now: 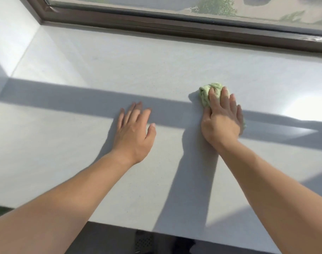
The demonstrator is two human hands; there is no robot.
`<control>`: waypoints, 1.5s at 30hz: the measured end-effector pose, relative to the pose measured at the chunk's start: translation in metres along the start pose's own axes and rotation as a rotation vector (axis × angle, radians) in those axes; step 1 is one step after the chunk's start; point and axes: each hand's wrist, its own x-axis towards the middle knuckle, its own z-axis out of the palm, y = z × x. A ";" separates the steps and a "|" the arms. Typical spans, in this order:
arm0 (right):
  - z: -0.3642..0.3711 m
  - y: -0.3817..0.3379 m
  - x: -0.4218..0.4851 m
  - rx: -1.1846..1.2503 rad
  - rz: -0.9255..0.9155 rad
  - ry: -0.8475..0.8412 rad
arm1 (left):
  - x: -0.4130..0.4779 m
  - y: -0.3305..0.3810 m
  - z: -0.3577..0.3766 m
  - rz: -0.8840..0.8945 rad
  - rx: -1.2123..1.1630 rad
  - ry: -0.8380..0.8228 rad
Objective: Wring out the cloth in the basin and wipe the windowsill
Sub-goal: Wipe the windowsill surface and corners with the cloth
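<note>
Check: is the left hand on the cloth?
No, the left hand rests flat on the windowsill; the right hand presses the green cloth.

The white windowsill (101, 70) runs from the brown window frame (174, 24) at its far edge to its near edge. A bunched green cloth (205, 96) lies right of the middle, pressed under the right hand (222, 121). The left hand (134, 129) rests straight-fingered near the middle.

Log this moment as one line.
stage: wiping | right hand: presses crumpled green cloth on white windowsill | left hand: rests flat on windowsill
</note>
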 end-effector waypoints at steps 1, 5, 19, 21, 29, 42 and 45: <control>0.006 -0.012 -0.022 -0.004 -0.055 0.014 | -0.013 -0.004 -0.001 0.017 0.028 0.023; 0.020 -0.027 -0.123 -0.040 -0.496 -0.058 | -0.064 -0.021 -0.002 0.042 0.149 -0.030; 0.030 -0.030 -0.196 -0.047 -0.514 -0.081 | -0.076 -0.034 0.003 0.105 0.213 -0.063; 0.020 -0.009 -0.187 -0.060 -0.538 -0.107 | -0.077 -0.035 0.002 0.100 0.170 -0.057; 0.021 -0.025 -0.214 -0.013 -0.218 0.029 | -0.077 -0.031 0.002 0.080 0.271 -0.095; 0.013 0.011 -0.232 -0.033 -0.197 0.104 | -0.077 -0.028 0.004 0.055 0.296 -0.073; 0.019 0.020 -0.268 -0.061 -0.449 -0.031 | -0.072 -0.019 0.005 0.023 0.209 -0.029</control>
